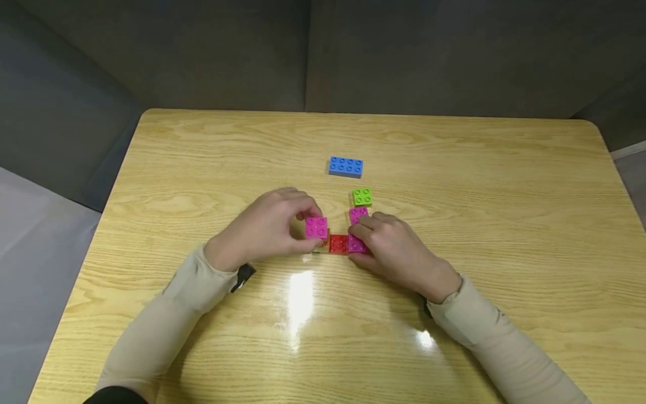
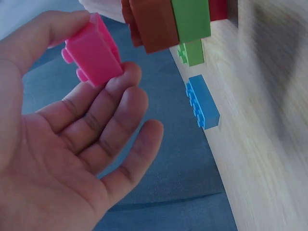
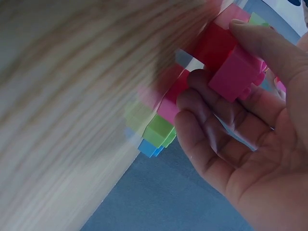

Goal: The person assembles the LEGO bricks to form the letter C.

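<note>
The pink brick is pinched between the thumb and fingertips of the left hand, just above the left end of the red brick, which lies on the wooden counter. In the left wrist view the same pink brick is seen held only at its edges, with the remaining fingers spread loosely. The right hand is curled over the other end of the red brick, where a second pink brick is already seated; that end is gripped between thumb and fingers in the right wrist view. A third pink brick, a green brick and a blue brick lie apart, further back.

A light edge grip could let the held brick tilt, so that its studs miss and it jams crooked. If the red brick is not steadied, pressing down on one end could tip or slide it, and the nearby loose bricks could be knocked.
</note>
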Action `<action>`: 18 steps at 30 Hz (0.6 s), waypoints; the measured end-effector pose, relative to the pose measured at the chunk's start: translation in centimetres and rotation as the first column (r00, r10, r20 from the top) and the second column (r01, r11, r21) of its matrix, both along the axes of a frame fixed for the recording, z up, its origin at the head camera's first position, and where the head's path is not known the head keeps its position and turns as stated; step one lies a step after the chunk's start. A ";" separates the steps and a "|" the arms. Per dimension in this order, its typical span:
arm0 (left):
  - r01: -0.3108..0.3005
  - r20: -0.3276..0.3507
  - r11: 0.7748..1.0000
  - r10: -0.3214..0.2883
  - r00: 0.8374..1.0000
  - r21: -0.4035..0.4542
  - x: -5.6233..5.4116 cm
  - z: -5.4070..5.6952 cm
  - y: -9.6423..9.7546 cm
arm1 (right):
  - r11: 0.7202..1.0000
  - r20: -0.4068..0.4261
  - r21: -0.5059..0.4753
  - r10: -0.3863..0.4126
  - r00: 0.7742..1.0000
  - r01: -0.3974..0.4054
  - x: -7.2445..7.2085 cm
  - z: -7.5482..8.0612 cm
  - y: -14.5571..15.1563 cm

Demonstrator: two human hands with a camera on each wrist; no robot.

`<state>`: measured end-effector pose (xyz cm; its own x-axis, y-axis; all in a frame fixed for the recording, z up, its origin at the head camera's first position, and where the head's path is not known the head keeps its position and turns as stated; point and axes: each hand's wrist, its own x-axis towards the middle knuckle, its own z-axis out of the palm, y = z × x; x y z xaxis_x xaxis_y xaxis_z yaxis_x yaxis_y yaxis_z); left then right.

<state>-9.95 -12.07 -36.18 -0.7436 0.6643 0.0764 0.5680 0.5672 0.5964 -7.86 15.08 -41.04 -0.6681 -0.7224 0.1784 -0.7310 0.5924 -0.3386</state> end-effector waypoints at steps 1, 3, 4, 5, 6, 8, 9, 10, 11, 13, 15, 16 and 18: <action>0.007 -0.003 1.000 -0.007 1.000 0.001 0.1 -0.1 0.0 | 1.000 0.002 0.001 -0.001 1.000 0.001 0.0 0.0 0.0; 0.014 -0.004 1.000 -0.014 1.000 0.001 0.2 -0.2 0.0 | 1.000 0.005 0.002 -0.002 1.000 0.002 0.0 0.0 0.0; 0.018 -0.004 1.000 -0.018 1.000 0.004 0.2 -0.3 0.1 | 1.000 0.006 0.002 -0.003 1.000 0.003 0.0 0.0 0.0; 0.020 -0.006 1.000 -0.020 1.000 0.004 0.2 -0.4 0.1 | 1.000 0.006 0.003 -0.004 1.000 0.004 0.0 0.0 0.0; 0.022 -0.008 1.000 -0.022 1.000 0.005 0.2 -0.4 0.1 | 1.000 0.007 0.004 -0.005 1.000 0.005 0.0 0.0 0.0; 0.026 -0.014 1.000 -0.026 1.000 0.007 0.3 -0.5 0.1 | 1.000 0.007 0.006 -0.006 1.000 0.006 0.1 0.0 0.0; 0.029 -0.016 1.000 -0.029 0.999 0.008 0.3 -0.5 0.1 | 1.000 0.007 0.007 -0.006 1.000 0.005 0.1 0.0 0.0; 0.032 -0.018 0.999 -0.032 0.999 0.010 0.3 -0.5 0.1 | 1.000 0.006 0.006 -0.005 1.000 0.005 0.1 0.0 0.0; 0.034 -0.021 0.999 -0.033 0.999 0.010 0.2 -0.6 0.1 | 1.000 0.005 0.005 -0.004 1.000 0.004 0.1 0.0 0.0; 0.038 -0.029 0.999 -0.038 0.999 0.012 0.2 -0.6 0.2 | 1.000 0.000 0.004 -0.002 1.000 0.002 0.0 0.0 0.0; 0.041 -0.036 0.999 -0.041 0.999 0.016 0.2 -0.8 0.2 | 1.000 -0.003 0.002 0.000 1.000 0.000 0.0 0.0 0.0; 0.044 -0.039 0.999 -0.043 0.998 0.017 0.2 -0.8 0.2 | 1.000 -0.005 0.002 0.000 1.000 0.000 0.0 0.0 0.0; 0.047 -0.043 0.999 -0.046 0.998 0.019 0.2 -1.0 0.2 | 1.000 -0.004 0.001 0.000 1.000 0.000 0.0 0.0 0.0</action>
